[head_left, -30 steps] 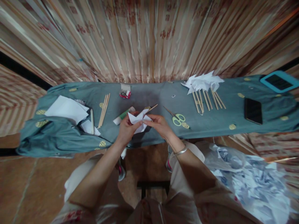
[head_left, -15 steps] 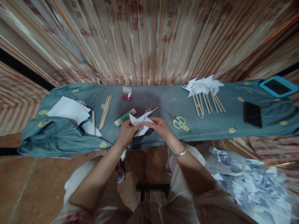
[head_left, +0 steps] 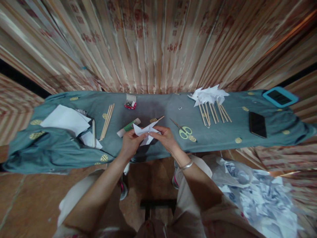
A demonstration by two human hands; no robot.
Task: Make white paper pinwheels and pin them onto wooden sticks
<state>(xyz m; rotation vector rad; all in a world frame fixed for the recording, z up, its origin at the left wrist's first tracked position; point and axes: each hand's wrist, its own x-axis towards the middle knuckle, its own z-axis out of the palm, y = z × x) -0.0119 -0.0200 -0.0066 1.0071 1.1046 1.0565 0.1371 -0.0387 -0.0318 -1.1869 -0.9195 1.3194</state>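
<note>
A white paper pinwheel is held between both hands over the near edge of the cloth-covered table. My left hand pinches its left side, and my right hand grips the right, the thumbs almost meeting at its centre. Beyond the paper a thin wooden stick pokes out; whether it is joined to the pinwheel is hidden. Just behind my left hand lies a green and white tube. Scissors with light green handles rest to the right of my right hand.
On the green tablecloth lie wooden sticks, a small red box of pins, white paper sheets, finished pinwheels, a black phone and a blue-framed tablet. A bag of paper pieces stands at lower right.
The whole view has shifted slightly, so the table things appear a little further left. Both hands keep hold of the pinwheel, with their thumbs still near its centre.
</note>
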